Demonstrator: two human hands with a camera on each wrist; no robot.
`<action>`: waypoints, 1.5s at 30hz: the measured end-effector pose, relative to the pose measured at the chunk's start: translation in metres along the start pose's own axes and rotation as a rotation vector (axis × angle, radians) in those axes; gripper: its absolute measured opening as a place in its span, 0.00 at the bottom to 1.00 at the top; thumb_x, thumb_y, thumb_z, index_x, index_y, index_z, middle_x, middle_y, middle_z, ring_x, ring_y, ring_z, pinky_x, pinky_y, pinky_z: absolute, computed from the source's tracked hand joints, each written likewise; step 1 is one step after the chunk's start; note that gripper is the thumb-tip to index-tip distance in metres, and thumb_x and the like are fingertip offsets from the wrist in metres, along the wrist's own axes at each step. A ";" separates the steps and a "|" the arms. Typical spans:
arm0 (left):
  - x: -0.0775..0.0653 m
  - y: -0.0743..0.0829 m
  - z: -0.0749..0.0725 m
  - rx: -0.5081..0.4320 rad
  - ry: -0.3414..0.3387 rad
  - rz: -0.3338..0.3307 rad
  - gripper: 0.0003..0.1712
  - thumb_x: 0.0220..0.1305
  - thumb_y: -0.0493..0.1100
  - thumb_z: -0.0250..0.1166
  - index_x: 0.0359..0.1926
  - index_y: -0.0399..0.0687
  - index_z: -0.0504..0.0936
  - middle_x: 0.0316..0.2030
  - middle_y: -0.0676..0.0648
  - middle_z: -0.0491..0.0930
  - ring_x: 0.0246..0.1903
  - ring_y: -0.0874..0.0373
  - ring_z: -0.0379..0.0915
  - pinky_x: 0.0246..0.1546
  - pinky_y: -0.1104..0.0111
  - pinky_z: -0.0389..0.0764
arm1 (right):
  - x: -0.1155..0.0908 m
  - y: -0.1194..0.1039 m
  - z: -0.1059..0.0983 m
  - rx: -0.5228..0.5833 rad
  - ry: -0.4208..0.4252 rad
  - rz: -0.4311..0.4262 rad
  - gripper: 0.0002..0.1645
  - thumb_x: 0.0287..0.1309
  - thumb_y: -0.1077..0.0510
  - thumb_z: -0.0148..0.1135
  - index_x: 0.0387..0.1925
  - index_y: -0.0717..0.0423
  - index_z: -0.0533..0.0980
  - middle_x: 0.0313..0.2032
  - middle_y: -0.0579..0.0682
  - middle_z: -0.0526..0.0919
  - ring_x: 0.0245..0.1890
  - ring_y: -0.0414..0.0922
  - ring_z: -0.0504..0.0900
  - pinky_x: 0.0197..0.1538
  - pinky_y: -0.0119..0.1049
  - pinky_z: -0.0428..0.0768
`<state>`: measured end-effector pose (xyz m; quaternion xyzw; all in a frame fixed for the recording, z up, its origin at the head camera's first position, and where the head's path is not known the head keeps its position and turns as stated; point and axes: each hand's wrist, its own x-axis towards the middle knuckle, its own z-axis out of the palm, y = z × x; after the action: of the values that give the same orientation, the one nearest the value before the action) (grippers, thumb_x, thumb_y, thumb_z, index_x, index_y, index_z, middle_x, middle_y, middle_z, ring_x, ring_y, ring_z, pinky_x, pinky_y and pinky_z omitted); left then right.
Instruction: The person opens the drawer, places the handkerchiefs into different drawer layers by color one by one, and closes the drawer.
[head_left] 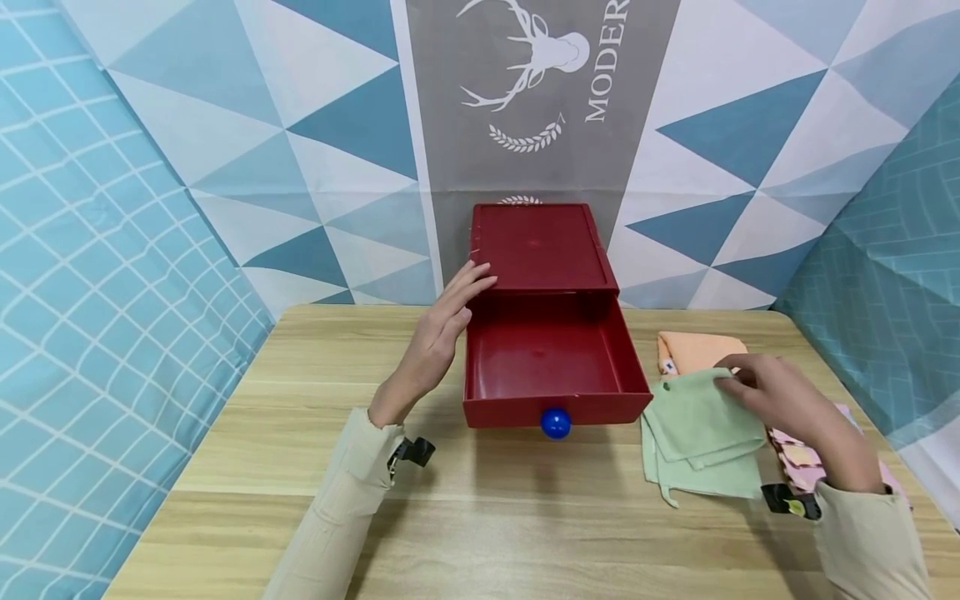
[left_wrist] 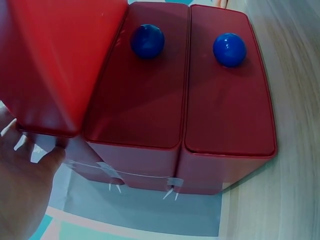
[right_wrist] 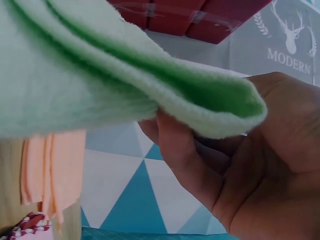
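Note:
A dark red drawer unit (head_left: 531, 250) stands at the back of the table, its top drawer (head_left: 542, 358) pulled out and empty inside. That drawer has a blue ball knob (head_left: 556, 423). My left hand (head_left: 433, 333) rests at the unit's left upper edge, fingers extended along its side. In the left wrist view two lower drawers (left_wrist: 142, 95) are closed. On the right, my right hand (head_left: 795, 404) pinches a folded green towel (head_left: 701, 421) by its edge, raising it. More green cloth (head_left: 708, 479) with a hanging loop lies beneath. The right wrist view shows the towel's (right_wrist: 90, 80) thick fold between fingers and thumb.
A folded peach towel (head_left: 701, 348) lies behind the green one, right of the drawer. Pink patterned cloth (head_left: 801, 467) lies partly hidden under the right forearm. Patterned fabric (head_left: 337, 167) hangs behind the wooden table (head_left: 300, 467) and along both sides.

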<state>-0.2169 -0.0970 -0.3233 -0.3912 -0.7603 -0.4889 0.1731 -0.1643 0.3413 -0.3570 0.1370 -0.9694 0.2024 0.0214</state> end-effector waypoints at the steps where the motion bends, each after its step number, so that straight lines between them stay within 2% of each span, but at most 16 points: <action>1: 0.000 0.001 0.000 0.000 0.000 -0.001 0.26 0.75 0.39 0.42 0.68 0.32 0.68 0.72 0.34 0.60 0.76 0.41 0.43 0.74 0.48 0.49 | -0.001 -0.001 -0.001 -0.009 0.018 -0.009 0.11 0.64 0.64 0.62 0.45 0.67 0.81 0.28 0.48 0.82 0.24 0.40 0.71 0.26 0.33 0.69; 5: 0.002 0.007 0.001 -0.008 0.004 0.002 0.25 0.73 0.34 0.43 0.67 0.29 0.68 0.71 0.31 0.61 0.75 0.38 0.44 0.74 0.49 0.50 | -0.005 -0.004 -0.005 -0.052 0.095 -0.059 0.09 0.62 0.64 0.63 0.43 0.64 0.82 0.21 0.43 0.74 0.20 0.36 0.65 0.24 0.31 0.63; 8: 0.002 0.003 0.001 -0.003 0.007 0.004 0.25 0.75 0.38 0.42 0.67 0.31 0.68 0.71 0.33 0.60 0.75 0.38 0.43 0.74 0.49 0.49 | -0.007 -0.007 -0.007 -0.053 0.128 -0.083 0.09 0.63 0.64 0.64 0.43 0.63 0.82 0.19 0.41 0.71 0.18 0.34 0.62 0.22 0.31 0.61; 10: 0.001 0.000 0.001 0.002 0.005 0.001 0.26 0.77 0.42 0.42 0.68 0.33 0.68 0.72 0.35 0.60 0.76 0.39 0.42 0.74 0.48 0.49 | -0.008 -0.010 -0.008 -0.048 0.142 -0.089 0.09 0.63 0.64 0.64 0.43 0.63 0.82 0.19 0.41 0.72 0.19 0.34 0.63 0.22 0.31 0.61; 12: 0.001 0.000 0.001 0.002 0.006 0.003 0.26 0.77 0.42 0.41 0.68 0.34 0.68 0.72 0.35 0.60 0.76 0.39 0.42 0.74 0.48 0.49 | -0.009 -0.013 -0.009 -0.045 0.158 -0.093 0.08 0.63 0.64 0.64 0.43 0.62 0.82 0.20 0.41 0.74 0.19 0.34 0.63 0.22 0.31 0.62; 17: 0.001 0.005 0.001 -0.003 0.008 0.012 0.25 0.74 0.34 0.42 0.67 0.29 0.68 0.71 0.31 0.61 0.75 0.37 0.44 0.74 0.48 0.50 | -0.012 -0.018 -0.012 -0.072 0.220 -0.119 0.07 0.61 0.64 0.65 0.41 0.60 0.83 0.20 0.40 0.76 0.19 0.33 0.65 0.23 0.31 0.64; 22: 0.001 0.001 0.002 0.003 0.003 0.003 0.26 0.76 0.39 0.42 0.68 0.33 0.68 0.71 0.34 0.61 0.75 0.39 0.43 0.74 0.48 0.49 | -0.015 -0.022 -0.017 -0.100 0.277 -0.135 0.07 0.59 0.64 0.67 0.40 0.56 0.83 0.21 0.40 0.78 0.19 0.32 0.66 0.23 0.31 0.65; 26: 0.001 0.005 0.001 -0.004 0.006 0.005 0.25 0.72 0.32 0.43 0.67 0.29 0.68 0.71 0.32 0.61 0.75 0.37 0.44 0.74 0.49 0.50 | -0.017 -0.027 -0.020 -0.096 0.315 -0.135 0.08 0.58 0.66 0.67 0.41 0.58 0.83 0.22 0.43 0.81 0.19 0.31 0.68 0.22 0.31 0.67; 30: 0.002 0.006 0.001 -0.007 0.010 0.015 0.25 0.72 0.31 0.42 0.66 0.28 0.68 0.70 0.30 0.61 0.75 0.36 0.44 0.74 0.49 0.49 | -0.020 -0.033 -0.024 -0.097 0.370 -0.132 0.11 0.57 0.67 0.67 0.43 0.61 0.83 0.23 0.47 0.82 0.19 0.31 0.69 0.21 0.30 0.68; 32: 0.002 0.005 0.001 -0.006 0.010 0.016 0.25 0.74 0.34 0.42 0.67 0.29 0.68 0.70 0.31 0.61 0.75 0.36 0.43 0.74 0.49 0.49 | -0.021 -0.035 -0.026 -0.091 0.400 -0.132 0.12 0.57 0.67 0.67 0.45 0.61 0.83 0.24 0.48 0.83 0.20 0.31 0.70 0.22 0.28 0.67; 36: 0.002 0.006 0.001 -0.009 0.011 0.012 0.25 0.73 0.33 0.42 0.66 0.28 0.68 0.70 0.31 0.61 0.75 0.36 0.43 0.74 0.48 0.50 | -0.024 -0.039 -0.029 -0.078 0.485 -0.155 0.13 0.55 0.68 0.69 0.44 0.59 0.84 0.22 0.46 0.81 0.20 0.29 0.69 0.23 0.24 0.65; 41: 0.002 0.007 0.001 -0.010 0.011 0.005 0.25 0.72 0.32 0.43 0.66 0.27 0.68 0.70 0.30 0.61 0.75 0.36 0.43 0.74 0.48 0.50 | -0.026 -0.042 -0.030 -0.084 0.599 -0.192 0.14 0.50 0.70 0.71 0.40 0.57 0.85 0.17 0.41 0.74 0.18 0.26 0.65 0.23 0.25 0.63; 45: 0.002 0.005 0.002 -0.005 0.009 0.004 0.25 0.73 0.33 0.43 0.66 0.29 0.69 0.70 0.31 0.61 0.75 0.36 0.43 0.74 0.47 0.49 | -0.028 -0.045 -0.033 -0.096 0.655 -0.197 0.13 0.51 0.69 0.70 0.39 0.55 0.84 0.15 0.40 0.70 0.16 0.25 0.61 0.23 0.26 0.60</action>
<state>-0.2143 -0.0932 -0.3195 -0.3908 -0.7577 -0.4921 0.1764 -0.1257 0.3221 -0.3126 0.1566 -0.9015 0.1869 0.3574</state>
